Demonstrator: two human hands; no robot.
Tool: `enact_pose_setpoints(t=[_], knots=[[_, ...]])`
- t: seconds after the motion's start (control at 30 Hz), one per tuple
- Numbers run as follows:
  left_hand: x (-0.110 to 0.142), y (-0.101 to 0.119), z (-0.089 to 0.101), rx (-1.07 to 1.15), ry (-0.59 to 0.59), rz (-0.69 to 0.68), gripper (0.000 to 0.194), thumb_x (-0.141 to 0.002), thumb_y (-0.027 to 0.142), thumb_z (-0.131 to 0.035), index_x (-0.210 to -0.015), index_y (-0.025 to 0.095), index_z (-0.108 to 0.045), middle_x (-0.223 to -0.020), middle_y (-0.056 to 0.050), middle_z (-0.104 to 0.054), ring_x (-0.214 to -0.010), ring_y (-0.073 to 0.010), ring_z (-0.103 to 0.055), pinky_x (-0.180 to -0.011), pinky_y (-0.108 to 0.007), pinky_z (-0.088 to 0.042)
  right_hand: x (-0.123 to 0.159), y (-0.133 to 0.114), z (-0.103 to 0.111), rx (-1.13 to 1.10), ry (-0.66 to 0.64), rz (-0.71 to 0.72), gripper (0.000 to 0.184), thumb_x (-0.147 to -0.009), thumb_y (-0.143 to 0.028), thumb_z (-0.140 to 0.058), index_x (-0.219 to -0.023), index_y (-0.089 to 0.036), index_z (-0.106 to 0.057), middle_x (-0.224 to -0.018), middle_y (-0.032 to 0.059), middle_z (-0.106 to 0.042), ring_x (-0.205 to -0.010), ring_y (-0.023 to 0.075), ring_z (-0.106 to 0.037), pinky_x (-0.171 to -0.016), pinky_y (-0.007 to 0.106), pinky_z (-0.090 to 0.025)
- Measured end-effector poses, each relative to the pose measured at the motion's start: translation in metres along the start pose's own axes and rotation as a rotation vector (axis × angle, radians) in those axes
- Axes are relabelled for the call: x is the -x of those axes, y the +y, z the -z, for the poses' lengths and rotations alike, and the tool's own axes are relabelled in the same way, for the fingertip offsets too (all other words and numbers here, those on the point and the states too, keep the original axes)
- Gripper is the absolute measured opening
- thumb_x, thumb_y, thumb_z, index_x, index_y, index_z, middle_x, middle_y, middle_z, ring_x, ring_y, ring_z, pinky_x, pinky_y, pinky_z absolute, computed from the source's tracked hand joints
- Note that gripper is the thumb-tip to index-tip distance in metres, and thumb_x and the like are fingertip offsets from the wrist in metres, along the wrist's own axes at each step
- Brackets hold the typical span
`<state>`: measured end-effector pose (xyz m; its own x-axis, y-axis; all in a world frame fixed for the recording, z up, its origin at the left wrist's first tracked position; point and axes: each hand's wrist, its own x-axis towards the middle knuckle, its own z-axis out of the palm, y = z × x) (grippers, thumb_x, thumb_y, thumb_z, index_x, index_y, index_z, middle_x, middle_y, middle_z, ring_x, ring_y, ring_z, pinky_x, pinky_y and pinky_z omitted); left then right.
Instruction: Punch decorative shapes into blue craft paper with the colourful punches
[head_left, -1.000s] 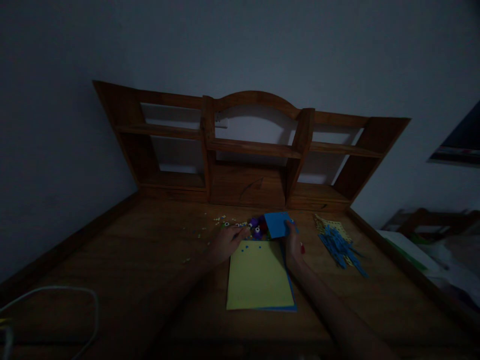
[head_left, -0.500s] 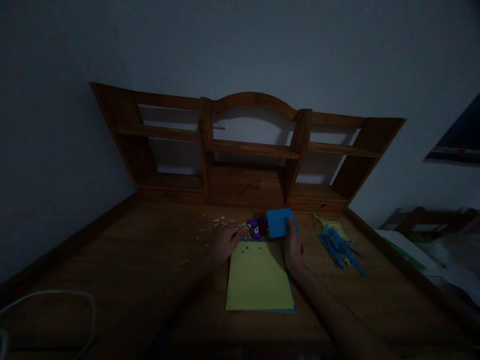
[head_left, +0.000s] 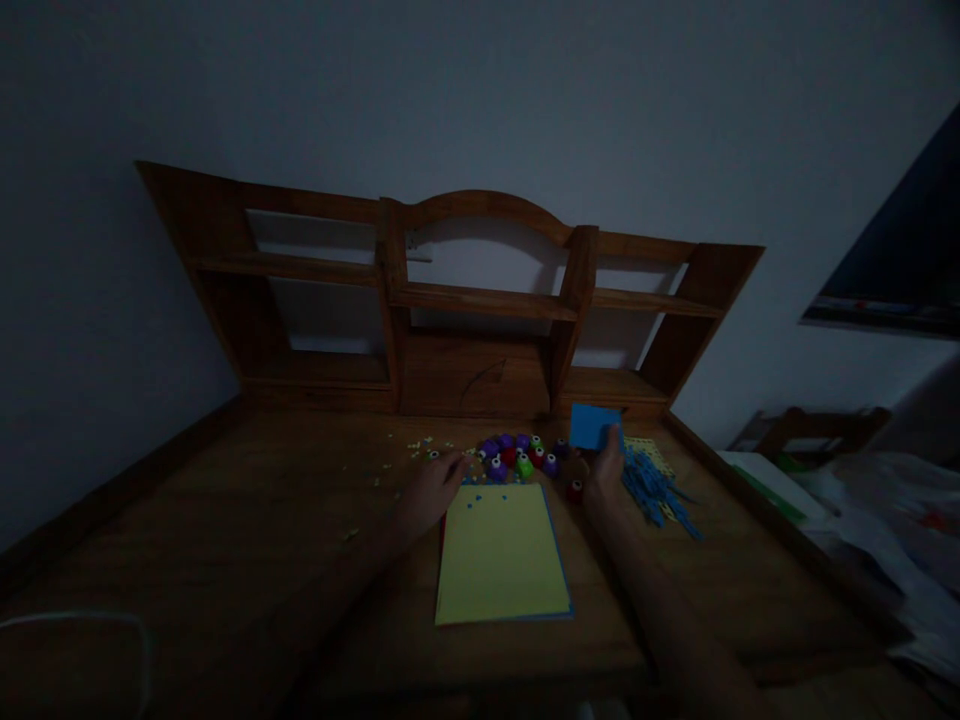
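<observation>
My right hand (head_left: 606, 472) grips a small blue sheet of paper (head_left: 592, 427) by its lower right edge, raised above the desk. My left hand (head_left: 431, 490) rests low at the left of a yellow sheet (head_left: 504, 560), its fingers pinched together; whatever they hold, if anything, is too small to make out. Between the hands sits a cluster of small round purple, green and red pieces with white-ringed tops, among them a purple piece (head_left: 496, 469) and a green piece (head_left: 524, 466). Small blue bits (head_left: 478, 498) lie on the yellow sheet's far end.
Tiny yellow paper bits (head_left: 420, 446) are scattered left of the cluster. A heap of blue paper strips (head_left: 654, 487) lies on the right, over yellow punched paper (head_left: 660, 455). A wooden shelf (head_left: 480, 300) stands along the back. A pale cable (head_left: 112, 617) crosses the near left.
The blue sheet has moved right with my right hand, away from the cluster, uncovering more of the coloured pieces. My left hand stays near the yellow sheet's corner. The view has shifted right.
</observation>
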<state>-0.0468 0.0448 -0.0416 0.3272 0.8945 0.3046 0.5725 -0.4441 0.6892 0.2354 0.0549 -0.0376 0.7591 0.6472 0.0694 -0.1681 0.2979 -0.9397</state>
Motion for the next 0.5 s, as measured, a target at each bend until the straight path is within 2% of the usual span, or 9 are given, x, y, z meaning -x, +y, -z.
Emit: enact_pose_setpoints(t=[0.1, 0.2, 0.37, 0.5], knots=[[-0.001, -0.002, -0.001, 0.027, -0.011, 0.017, 0.037, -0.096, 0.043, -0.033, -0.100, 0.021, -0.062, -0.094, -0.005, -0.067, -0.085, -0.0201, -0.062, -0.073, -0.026, -0.042, 0.009, 0.008, -0.008, 0.055, 0.009, 0.027, 0.048, -0.081, -0.063, -0.040, -0.079, -0.018, -0.056, -0.063, -0.0006, -0.059, -0.055, 0.0170, -0.056, -0.051, 0.028, -0.045], [-0.002, -0.003, -0.001, 0.016, 0.004, 0.020, 0.039, -0.095, 0.045, -0.032, -0.099, 0.020, -0.062, -0.091, -0.005, -0.067, -0.082, -0.0207, -0.062, -0.070, -0.027, -0.042, 0.016, 0.004, -0.013, 0.055, 0.041, 0.060, 0.044, -0.083, -0.061, -0.037, -0.077, -0.021, -0.053, -0.061, -0.0007, -0.057, -0.057, 0.0179, -0.055, -0.052, 0.029, -0.043], [-0.003, -0.003, -0.003, 0.014, 0.002, -0.048, 0.033, -0.094, 0.042, -0.035, -0.099, 0.021, -0.061, -0.087, -0.003, -0.067, -0.076, -0.0185, -0.061, -0.067, -0.026, -0.041, 0.019, -0.004, -0.009, 0.099, 0.062, 0.108, 0.045, -0.086, -0.061, -0.034, -0.068, -0.023, -0.050, -0.057, -0.0003, -0.054, -0.052, 0.0175, -0.049, -0.052, 0.030, -0.041], [-0.004, -0.003, -0.002, -0.059, 0.006, -0.052, 0.034, -0.094, 0.043, -0.035, -0.104, 0.022, -0.060, -0.079, -0.002, -0.066, -0.068, -0.0176, -0.060, -0.061, -0.025, -0.040, 0.014, -0.001, -0.004, 0.131, 0.048, 0.102, 0.049, -0.085, -0.064, -0.034, -0.065, -0.022, -0.051, -0.055, -0.0003, -0.053, -0.051, 0.0171, -0.048, -0.052, 0.030, -0.040]])
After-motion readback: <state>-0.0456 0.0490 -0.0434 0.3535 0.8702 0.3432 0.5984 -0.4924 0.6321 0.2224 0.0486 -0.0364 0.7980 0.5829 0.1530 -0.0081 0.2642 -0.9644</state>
